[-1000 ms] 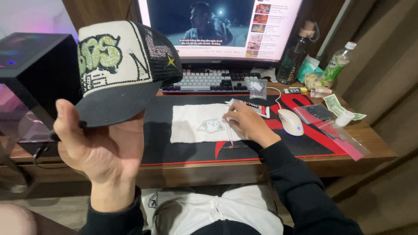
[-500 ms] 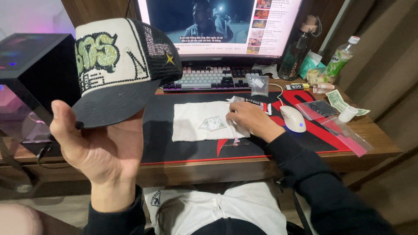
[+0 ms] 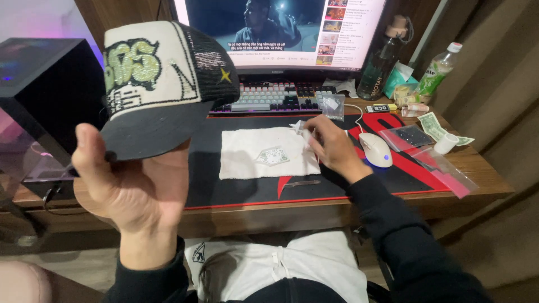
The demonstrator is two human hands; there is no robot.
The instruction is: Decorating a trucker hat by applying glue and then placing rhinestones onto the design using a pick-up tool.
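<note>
Nearest my camera, my left hand (image 3: pixel 137 188) is raised off the near left corner of the desk (image 3: pixel 314 209), palm toward me, fingers and thumb closed on the dark brim of a black-and-cream trucker cap (image 3: pixel 163 84). The cap sits directly above that hand, its cream front panel with green lettering facing me and its black mesh side turned right.

Farther in, my right hand (image 3: pixel 334 147) rests on the black-and-red desk mat (image 3: pixel 247 188) near the desk's middle. Its fingers are drawn narrow around a small white pen-like tool (image 3: pixel 299 128); the tip lies at the upper right corner of a white cloth (image 3: pixel 250 163). On the cloth, just left of that hand, lies a small pale patch (image 3: pixel 273 155). A slim dark blade-like tool (image 3: pixel 302 183) lies on the mat just below the cloth.

Just right of my right hand sits a white mouse (image 3: pixel 375 149). Toward the desk's right edge lie clear plastic bags (image 3: pixel 432 163), a small white cup (image 3: pixel 447 143) and a banknote (image 3: pixel 432 124).

Along the far edge stands a keyboard (image 3: pixel 269 100), with a small clear bag (image 3: pixel 332 105) propped by it, a dark bottle (image 3: pixel 386 62) and a green plastic bottle (image 3: pixel 437 72) at the far right corner. A lit monitor (image 3: pixel 281 28) rises behind them, and a dark computer case (image 3: pixel 45 90) stands at the left.
</note>
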